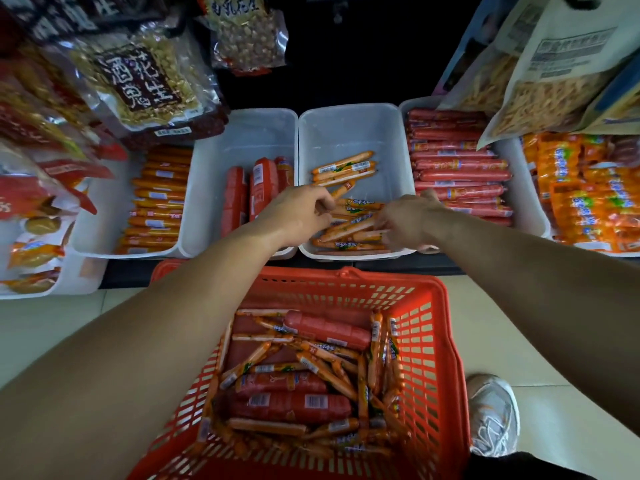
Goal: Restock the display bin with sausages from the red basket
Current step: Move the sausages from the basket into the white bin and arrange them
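Note:
Both my hands reach into the white display bin [348, 123] in the middle of the shelf. My left hand [299, 213] pinches a thin orange sausage [343, 189] at its near end. My right hand [410, 223] has its fingers curled round several thin orange sausages [349, 227] lying in the bin's near half. Three more thin sausages [344, 167] lie further back in the bin. The red basket [426, 344] stands on the floor below my arms, holding many thin orange sausages and a few thick red ones [327, 329].
White bins either side hold thick red sausages [258, 190], long red sausages [457, 164] and orange sausages [157, 199]. Bags of peanuts [145, 81] and snacks [540, 81] hang above. A white shoe [493, 410] stands right of the basket on the tiled floor.

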